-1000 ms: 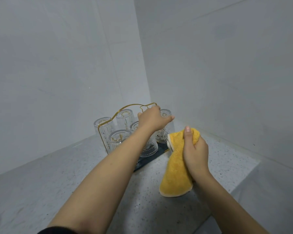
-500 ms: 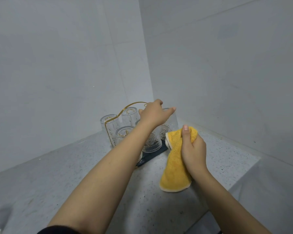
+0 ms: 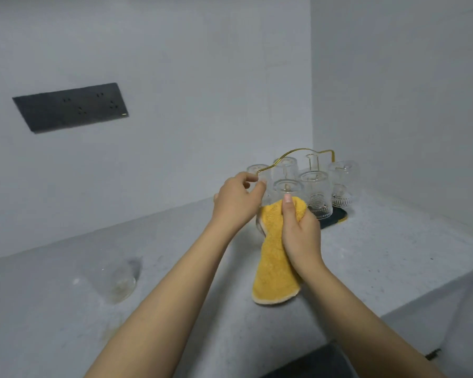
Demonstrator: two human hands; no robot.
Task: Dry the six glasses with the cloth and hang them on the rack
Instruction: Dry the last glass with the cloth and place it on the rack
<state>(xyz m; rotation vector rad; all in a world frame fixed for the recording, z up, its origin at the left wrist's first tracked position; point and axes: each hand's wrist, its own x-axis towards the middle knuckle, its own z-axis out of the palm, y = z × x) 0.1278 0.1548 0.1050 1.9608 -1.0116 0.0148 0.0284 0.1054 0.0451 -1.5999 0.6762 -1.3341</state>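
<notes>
Against the corner we see the rack [image 3: 298, 154] with five glasses [image 3: 316, 192] hung upside down; one glass [image 3: 115, 281] stands apart on the counter [image 3: 380, 255]. Our right hand [image 3: 301, 233] clutches the cloth [image 3: 273, 266]; our left hand [image 3: 236, 201] hovers loosely curled, holding nothing.

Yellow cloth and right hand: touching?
Touching. The head view shows the right hand curled round the yellow cloth, thumb pressed on its top and the rest hanging below.
</notes>
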